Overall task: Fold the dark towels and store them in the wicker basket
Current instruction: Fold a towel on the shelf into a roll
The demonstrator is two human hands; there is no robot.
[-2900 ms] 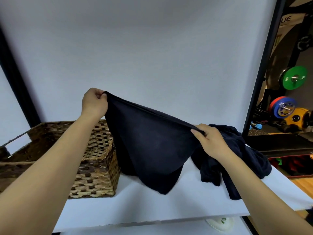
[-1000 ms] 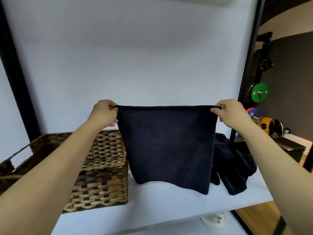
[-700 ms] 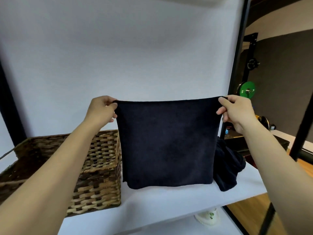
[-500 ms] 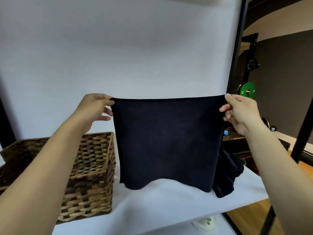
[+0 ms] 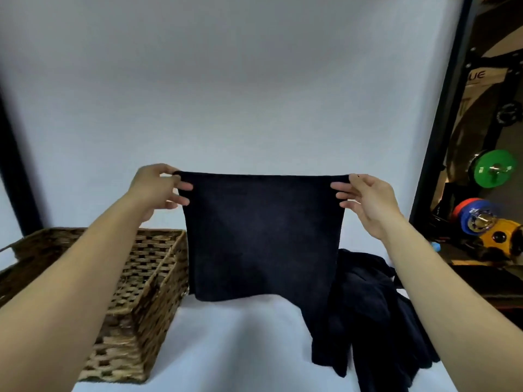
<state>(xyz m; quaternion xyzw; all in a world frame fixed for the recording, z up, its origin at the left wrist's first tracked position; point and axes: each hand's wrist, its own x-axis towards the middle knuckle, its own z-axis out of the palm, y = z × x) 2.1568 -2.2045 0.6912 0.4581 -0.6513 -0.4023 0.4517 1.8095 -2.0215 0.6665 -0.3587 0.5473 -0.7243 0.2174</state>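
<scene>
head view: dark towel (image 5: 263, 236) now hangs lower, hem skewed right

The left hand (image 5: 154, 188) and the right hand (image 5: 368, 199) pinch the top corners of a dark towel (image 5: 261, 236), hanging flat above the white worktop (image 5: 226, 349). A wicker basket (image 5: 147, 281) stands at left, a pile of dark towels (image 5: 376, 315) at right.

Wicker basket (image 5: 147, 281) sitting open below the left hand (image 5: 154, 188); dark pile (image 5: 376, 312) crowding the tabletop (image 5: 232, 343) under the right hand (image 5: 370, 202).
</scene>
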